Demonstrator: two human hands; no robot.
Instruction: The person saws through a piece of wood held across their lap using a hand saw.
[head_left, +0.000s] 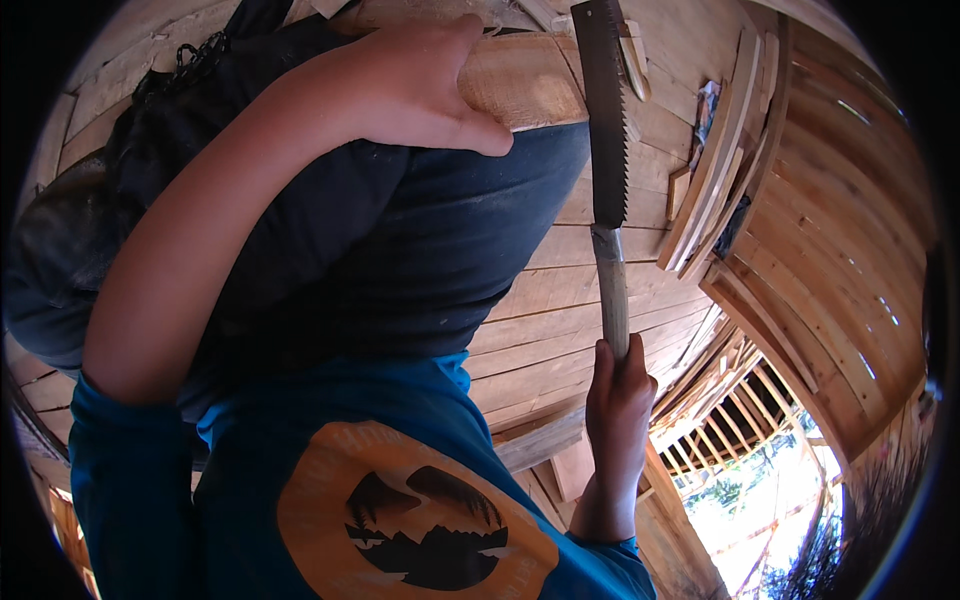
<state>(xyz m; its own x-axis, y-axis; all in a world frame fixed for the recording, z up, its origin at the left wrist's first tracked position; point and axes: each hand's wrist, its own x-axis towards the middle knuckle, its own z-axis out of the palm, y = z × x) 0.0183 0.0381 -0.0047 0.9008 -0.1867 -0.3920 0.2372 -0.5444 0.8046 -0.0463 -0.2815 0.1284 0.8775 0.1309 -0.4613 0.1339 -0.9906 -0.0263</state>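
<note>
My right hand (620,400) is closed around the pale wooden handle of a handsaw (606,130). The saw stands nearly upright in the picture, its dark toothed blade reaching to the top edge with the teeth facing right. Beside the blade lies the end of a wooden board (525,82) with a thin dark line across it. Whether blade and board touch, I cannot tell. My left hand (425,85) grips the board, thumb along its near edge; some fingers are hidden. My dark-trousered leg (480,220) is bent just below the board.
A plank floor (540,300) spreads beneath me. Long boards (715,160) are stacked at the right, beside a curved-looking plank wall (830,230). A small wood offcut (634,62) lies right of the blade. Slatted timber (725,425) and a bright opening (760,510) show at lower right.
</note>
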